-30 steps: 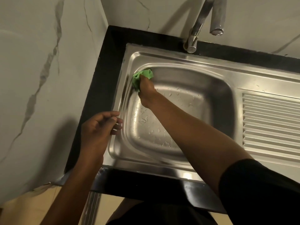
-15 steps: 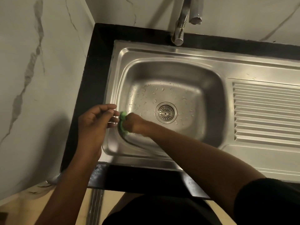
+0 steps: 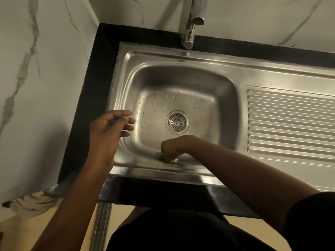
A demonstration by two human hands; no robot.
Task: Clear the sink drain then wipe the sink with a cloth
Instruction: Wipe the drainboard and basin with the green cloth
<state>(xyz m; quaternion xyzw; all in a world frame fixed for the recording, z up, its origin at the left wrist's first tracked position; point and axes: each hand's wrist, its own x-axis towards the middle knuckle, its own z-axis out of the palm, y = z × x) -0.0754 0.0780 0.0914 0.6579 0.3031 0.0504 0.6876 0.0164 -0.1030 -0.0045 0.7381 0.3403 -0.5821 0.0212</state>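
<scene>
Green cloth (image 3: 160,155) bunched in curled fingers of right hand (image 3: 175,145), against sink (image 3: 181,59) near wall, left hand (image 3: 108,131) over left rim, fingers loosely bent, holding nothing, drain (image 3: 177,121) mid-basin

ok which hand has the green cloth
The right hand, low in the sink, grips the green cloth; the left hand hovers over the left rim, holding nothing.

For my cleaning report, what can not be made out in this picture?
Head view:
cloth: mostly hidden under the right hand, blurred;
faucet: top cut off by the upper edge;
drain: holes too small to judge if clear;
draining board: cut off at the right edge.
</scene>
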